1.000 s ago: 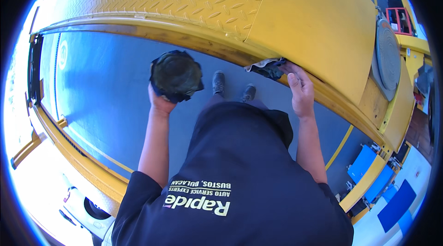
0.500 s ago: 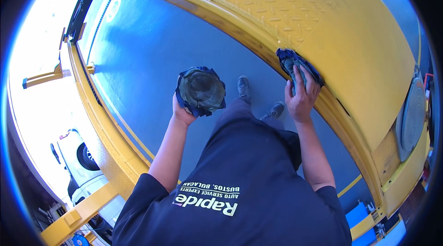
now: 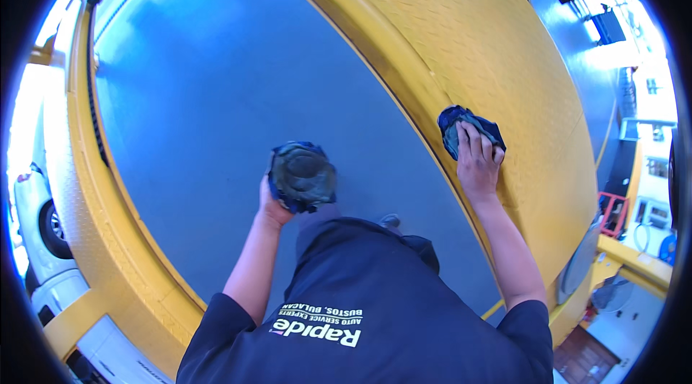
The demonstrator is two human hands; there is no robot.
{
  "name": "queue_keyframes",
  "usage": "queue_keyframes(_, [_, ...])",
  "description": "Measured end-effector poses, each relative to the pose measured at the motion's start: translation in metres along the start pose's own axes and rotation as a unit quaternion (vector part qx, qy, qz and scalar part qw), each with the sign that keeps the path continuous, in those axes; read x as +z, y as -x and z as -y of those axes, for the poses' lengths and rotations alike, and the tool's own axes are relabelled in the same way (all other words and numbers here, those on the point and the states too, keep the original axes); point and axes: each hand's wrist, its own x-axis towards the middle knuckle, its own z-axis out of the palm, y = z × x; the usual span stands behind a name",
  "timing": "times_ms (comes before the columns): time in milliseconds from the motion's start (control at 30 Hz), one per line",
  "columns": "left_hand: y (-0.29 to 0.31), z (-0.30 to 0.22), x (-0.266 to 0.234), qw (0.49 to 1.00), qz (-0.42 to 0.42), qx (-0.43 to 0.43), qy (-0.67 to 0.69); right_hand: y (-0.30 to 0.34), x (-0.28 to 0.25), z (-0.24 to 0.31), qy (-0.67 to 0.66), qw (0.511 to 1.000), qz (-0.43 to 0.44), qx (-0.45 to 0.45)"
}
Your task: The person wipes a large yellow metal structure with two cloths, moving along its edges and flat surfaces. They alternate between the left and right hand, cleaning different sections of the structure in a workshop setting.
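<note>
Left hand [image 3: 276,205] half-curled, gripping the near-left edge of a round dark cloth bundle [image 3: 303,176] over the blue floor [image 3: 238,95]; thumb and fingers partly hidden. Bundle apparently supported at its edge to keep its round face up. Right hand [image 3: 478,166] loosely bent, fingers over a crumpled dark rag [image 3: 451,123] at the yellow lift runway [image 3: 504,45], on the right; spread grip probably keeps rag against metal. Versus half a second ago: view turned, one shoe [image 3: 390,220] showing instead of two; both cloths still held.
</note>
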Motion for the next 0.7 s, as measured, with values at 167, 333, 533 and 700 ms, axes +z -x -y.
queue_keyframes(167, [0.015,-0.051,-0.057,0.990,-0.079,0.111,0.044,-0.090,0.001,-0.014,0.049,0.982,0.047,-0.178])
queue_keyframes(333, [0.036,-0.050,-0.109,0.976,-0.049,0.185,0.108,-0.187,0.032,-0.012,0.097,0.955,0.094,-0.265])
queue_keyframes(533, [0.083,0.007,-0.143,0.961,-0.015,0.211,0.180,-0.321,0.047,0.021,0.174,0.939,-0.031,-0.295])
queue_keyframes(700, [0.092,0.017,-0.153,0.956,-0.041,0.222,0.187,-0.396,0.073,0.037,0.136,0.938,-0.043,-0.315])
